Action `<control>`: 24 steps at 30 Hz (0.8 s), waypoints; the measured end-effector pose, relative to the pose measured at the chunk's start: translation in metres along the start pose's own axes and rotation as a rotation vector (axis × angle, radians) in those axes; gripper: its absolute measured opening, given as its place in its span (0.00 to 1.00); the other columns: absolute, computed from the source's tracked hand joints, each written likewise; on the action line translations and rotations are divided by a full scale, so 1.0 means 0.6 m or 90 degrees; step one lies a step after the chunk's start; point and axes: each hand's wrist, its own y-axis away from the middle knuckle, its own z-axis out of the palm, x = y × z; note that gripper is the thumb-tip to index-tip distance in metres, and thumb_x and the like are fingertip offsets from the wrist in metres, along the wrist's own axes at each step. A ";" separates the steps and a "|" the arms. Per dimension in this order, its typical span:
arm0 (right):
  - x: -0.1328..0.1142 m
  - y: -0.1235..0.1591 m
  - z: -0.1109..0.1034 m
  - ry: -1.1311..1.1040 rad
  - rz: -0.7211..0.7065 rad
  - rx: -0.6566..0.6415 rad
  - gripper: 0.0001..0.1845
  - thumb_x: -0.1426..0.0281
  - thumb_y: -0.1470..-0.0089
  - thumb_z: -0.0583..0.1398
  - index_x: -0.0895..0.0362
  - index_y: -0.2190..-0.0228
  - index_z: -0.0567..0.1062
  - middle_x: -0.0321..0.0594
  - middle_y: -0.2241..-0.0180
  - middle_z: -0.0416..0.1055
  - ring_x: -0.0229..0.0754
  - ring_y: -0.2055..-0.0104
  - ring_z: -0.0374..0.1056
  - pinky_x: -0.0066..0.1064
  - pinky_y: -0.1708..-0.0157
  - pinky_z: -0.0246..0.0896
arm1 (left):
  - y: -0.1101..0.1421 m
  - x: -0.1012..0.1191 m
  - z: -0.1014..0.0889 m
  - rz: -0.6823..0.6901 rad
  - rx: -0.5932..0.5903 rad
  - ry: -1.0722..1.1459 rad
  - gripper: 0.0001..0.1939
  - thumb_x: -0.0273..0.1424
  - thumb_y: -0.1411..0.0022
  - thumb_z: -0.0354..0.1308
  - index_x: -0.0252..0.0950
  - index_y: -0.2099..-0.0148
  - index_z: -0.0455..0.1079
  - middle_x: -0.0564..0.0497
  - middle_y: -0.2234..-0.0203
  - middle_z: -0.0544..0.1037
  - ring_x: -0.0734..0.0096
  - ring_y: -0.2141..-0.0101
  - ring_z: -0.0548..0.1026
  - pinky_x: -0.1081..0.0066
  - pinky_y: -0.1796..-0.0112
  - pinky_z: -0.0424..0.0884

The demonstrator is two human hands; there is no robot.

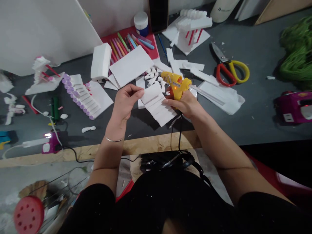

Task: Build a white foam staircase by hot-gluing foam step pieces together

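Note:
My left hand (129, 99) pinches the upper left corner of a white foam strip piece (159, 105), which looks layered in overlapping steps. In my right hand (186, 102) is a yellow hot glue gun (177, 85), its small light glowing orange and its nozzle pointing left. A clear glue stick (203, 95) sticks out behind it. My right thumb also rests on the right edge of the layered piece. Just beyond the piece lie several small white twisted bits (152, 75). A larger white sheet (131, 66) lies behind them.
Red-and-yellow-handled scissors (227, 68) lie to the right, near white strips (192, 66). Purple-edged white steps (80, 96) stand at left. Pens (129, 44) lie on a red folder. Purple power sockets (294, 109) sit at both sides. A black cord (180, 133) hangs over the wooden table edge (158, 143).

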 end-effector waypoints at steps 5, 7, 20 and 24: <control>0.002 -0.001 0.000 -0.010 0.011 -0.005 0.40 0.45 0.54 0.73 0.50 0.46 0.73 0.39 0.62 0.76 0.57 0.55 0.77 0.50 0.60 0.76 | 0.001 -0.003 0.006 0.000 0.014 0.001 0.20 0.45 0.56 0.80 0.39 0.72 0.77 0.56 0.76 0.78 0.76 0.72 0.73 0.73 0.68 0.71; 0.005 -0.001 0.001 -0.012 -0.004 -0.012 0.41 0.43 0.54 0.72 0.49 0.45 0.73 0.38 0.62 0.76 0.56 0.55 0.77 0.49 0.60 0.76 | 0.000 -0.004 0.006 0.007 0.017 0.010 0.21 0.46 0.57 0.81 0.40 0.73 0.76 0.57 0.77 0.78 0.76 0.73 0.72 0.73 0.68 0.71; 0.009 -0.001 -0.004 0.032 -0.006 -0.016 0.38 0.44 0.52 0.72 0.51 0.47 0.74 0.37 0.64 0.77 0.55 0.58 0.78 0.51 0.60 0.78 | -0.003 -0.009 0.000 0.000 0.028 0.014 0.16 0.39 0.56 0.80 0.39 0.74 0.76 0.57 0.78 0.76 0.77 0.73 0.70 0.73 0.69 0.69; 0.008 -0.001 -0.001 0.024 -0.011 -0.023 0.37 0.45 0.50 0.71 0.49 0.45 0.73 0.37 0.63 0.77 0.55 0.55 0.78 0.51 0.59 0.78 | -0.003 -0.007 0.000 -0.006 0.025 0.021 0.18 0.41 0.57 0.80 0.39 0.74 0.76 0.57 0.77 0.76 0.77 0.73 0.69 0.73 0.68 0.69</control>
